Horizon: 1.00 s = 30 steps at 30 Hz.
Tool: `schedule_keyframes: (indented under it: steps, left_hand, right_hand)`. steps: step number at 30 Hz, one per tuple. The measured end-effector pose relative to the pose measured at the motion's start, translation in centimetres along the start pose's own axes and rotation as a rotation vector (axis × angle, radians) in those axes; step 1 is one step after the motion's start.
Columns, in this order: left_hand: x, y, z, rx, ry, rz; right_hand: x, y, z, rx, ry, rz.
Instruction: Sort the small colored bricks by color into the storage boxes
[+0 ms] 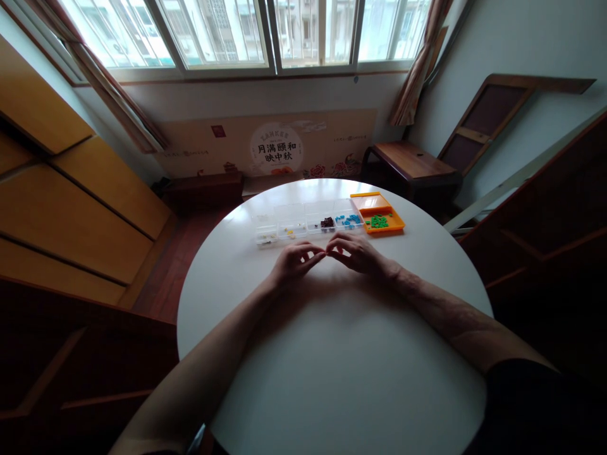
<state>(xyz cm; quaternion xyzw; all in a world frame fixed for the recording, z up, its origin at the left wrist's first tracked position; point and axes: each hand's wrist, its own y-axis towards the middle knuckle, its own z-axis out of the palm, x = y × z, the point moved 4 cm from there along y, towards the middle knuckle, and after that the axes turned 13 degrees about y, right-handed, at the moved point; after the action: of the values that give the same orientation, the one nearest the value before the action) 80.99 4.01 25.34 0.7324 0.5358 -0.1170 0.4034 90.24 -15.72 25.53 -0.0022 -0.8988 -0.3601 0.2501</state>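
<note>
Both my hands rest on the round white table, fingertips meeting at the middle. My left hand is curled with thumb and fingers pinched together. My right hand is curled the same way, its fingertips touching those of the left. Whatever sits between the fingertips is too small to make out. Just beyond the hands lies a row of clear plastic compartments with small yellow, dark red and blue pieces. At the row's right end stands an orange tray with green pieces.
A low dark wooden stool stands beyond the table at the right. Wooden cabinets line the left wall. A printed cardboard panel leans under the window. Dark wooden furniture fills the right side.
</note>
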Motion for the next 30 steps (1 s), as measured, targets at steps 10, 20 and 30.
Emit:
schedule_keyframes:
  steps: [10,20,30]
  left_hand:
    - [-0.4,0.1,-0.1,0.03,-0.061,-0.049]
    - [-0.2,0.0,-0.3,-0.008,-0.049,-0.058]
    - [0.7,-0.4,-3.2,-0.149,0.334,-0.089]
  right_hand:
    - [0.0,0.1,-0.1,0.011,-0.047,-0.001]
    - [0.4,0.1,-0.1,0.012,-0.06,-0.003]
    - [-0.7,-0.7,-1.4,-0.021,-0.161,0.085]
